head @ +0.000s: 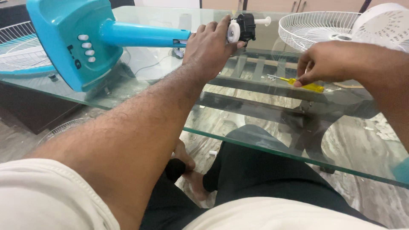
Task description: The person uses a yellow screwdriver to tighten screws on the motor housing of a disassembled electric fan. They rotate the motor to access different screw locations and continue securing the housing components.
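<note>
Far left: a white wire fan guard (17, 47) lies on the glass worktop (255, 147), partly under the teal fan base (70, 40). The base lies tipped on its side, button row facing you. Its teal neck (142, 35) runs right toward your hand.

Your left hand (211, 44) is at the end of that neck, grip closed around the motor end: thumb and fingers pinch the white round part (233, 32) next to the black motor block (246, 26). A white shaft (264, 20) sticks out to the right of the block, clear of your fingers.

Right of centre: the yellow screwdriver (300, 83) lies flat on the worktop. Your right hand (328, 64) is down on it, fingertips touching the handle. I can't tell whether that grip has closed on it or is only resting there; the tool isn't lifted.

Far right: a second white guard (317, 25) and a white fan piece (383, 25) sit at the back of the worktop, well apart from the motor.

Step in hand, as I read it: steadying the motor head while going for the driver. The next move calls for a full grip on the handle, tip brought left to the motor block, left hand holding the head steady. I can't see the screw position from here.
</note>
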